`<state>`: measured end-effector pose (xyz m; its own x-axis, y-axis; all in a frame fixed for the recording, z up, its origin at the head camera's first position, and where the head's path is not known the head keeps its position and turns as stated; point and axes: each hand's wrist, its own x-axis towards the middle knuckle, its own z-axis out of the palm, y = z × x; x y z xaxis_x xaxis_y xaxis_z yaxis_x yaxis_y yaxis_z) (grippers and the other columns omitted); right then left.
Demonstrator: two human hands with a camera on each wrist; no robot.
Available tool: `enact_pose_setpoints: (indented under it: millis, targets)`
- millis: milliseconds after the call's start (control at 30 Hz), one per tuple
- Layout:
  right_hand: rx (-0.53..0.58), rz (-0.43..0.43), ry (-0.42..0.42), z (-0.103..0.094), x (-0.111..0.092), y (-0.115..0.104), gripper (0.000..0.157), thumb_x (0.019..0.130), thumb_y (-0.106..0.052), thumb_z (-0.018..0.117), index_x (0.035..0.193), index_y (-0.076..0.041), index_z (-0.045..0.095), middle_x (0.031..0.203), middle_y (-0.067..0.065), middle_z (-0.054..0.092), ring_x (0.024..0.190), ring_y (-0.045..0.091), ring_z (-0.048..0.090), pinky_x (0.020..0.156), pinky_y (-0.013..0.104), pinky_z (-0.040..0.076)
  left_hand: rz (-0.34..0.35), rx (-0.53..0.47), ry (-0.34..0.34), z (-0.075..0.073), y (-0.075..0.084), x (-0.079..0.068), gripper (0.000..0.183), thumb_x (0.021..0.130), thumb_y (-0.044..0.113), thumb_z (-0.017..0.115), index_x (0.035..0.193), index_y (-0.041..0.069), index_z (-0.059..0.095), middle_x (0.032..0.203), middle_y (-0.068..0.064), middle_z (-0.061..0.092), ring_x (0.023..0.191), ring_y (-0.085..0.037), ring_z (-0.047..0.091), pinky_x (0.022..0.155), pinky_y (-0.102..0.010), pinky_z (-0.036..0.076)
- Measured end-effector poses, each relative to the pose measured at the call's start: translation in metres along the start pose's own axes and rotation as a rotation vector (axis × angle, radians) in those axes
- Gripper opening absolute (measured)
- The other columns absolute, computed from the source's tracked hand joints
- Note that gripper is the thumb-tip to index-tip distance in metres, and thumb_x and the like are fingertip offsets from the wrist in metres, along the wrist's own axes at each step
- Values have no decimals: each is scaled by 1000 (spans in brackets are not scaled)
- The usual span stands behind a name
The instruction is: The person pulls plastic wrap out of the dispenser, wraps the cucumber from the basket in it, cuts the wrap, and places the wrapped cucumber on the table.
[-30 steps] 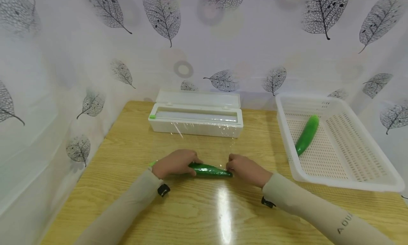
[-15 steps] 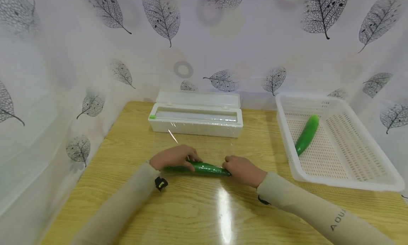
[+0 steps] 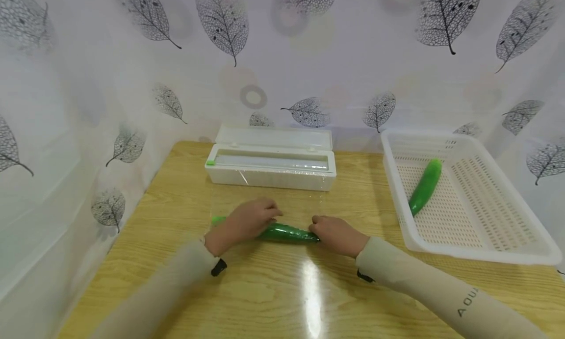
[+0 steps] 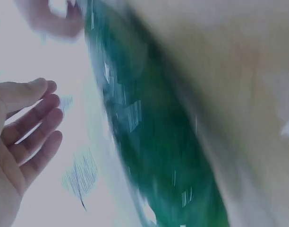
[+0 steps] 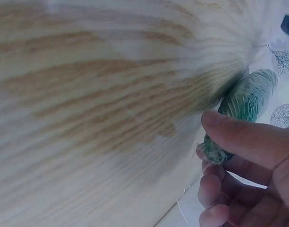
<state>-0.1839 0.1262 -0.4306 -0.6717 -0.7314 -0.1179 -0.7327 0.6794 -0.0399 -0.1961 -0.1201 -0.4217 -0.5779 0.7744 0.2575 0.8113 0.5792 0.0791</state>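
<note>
A green cucumber (image 3: 288, 234) in clear cling film lies crosswise on the wooden table. My right hand (image 3: 337, 236) pinches its tapered right end; in the right wrist view the thumb (image 5: 239, 135) and fingers close round the film-covered tip (image 5: 213, 152). Over the cucumber's left half hovers my left hand (image 3: 244, 222), hiding part of it. The left wrist view shows that hand (image 4: 26, 130) with loosely extended fingers, apart from the blurred cucumber (image 4: 154, 127). Clear film (image 3: 265, 195) stretches from the cucumber back to a white cling film box (image 3: 269, 178).
The box's lid (image 3: 273, 137) stands raised at the back, and a small green piece (image 3: 211, 163) sits on its left edge. To the right, a white plastic basket (image 3: 490, 253) holds a second cucumber (image 3: 425, 187). A leaf-patterned curtain (image 3: 304, 64) hangs behind and beside the table (image 3: 247, 299).
My left hand has let go of the cucumber and lifted slightly, showing its pale left end. The right hand has shifted slightly left, still pinching the tip.
</note>
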Motion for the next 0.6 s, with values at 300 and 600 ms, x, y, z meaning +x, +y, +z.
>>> enact_pose_setpoints:
  millis: [300,600]
  targets:
    - [18,13,5,0,1,1,21,75,-17,79,89,-5,69,80,3,58,67,12,57,57,24,51,158,348,-37,19,27,-7,28,87,11,64,115,13,66,106,0,62,95,-11,61,78,-21,54]
    - [70,-4,-1,3,1,6,20,73,-15,80,87,-6,69,78,1,58,65,9,54,57,21,49,60,182,-51,23,16,-8,42,80,15,73,120,18,61,105,-2,62,93,-14,60,75,-26,54]
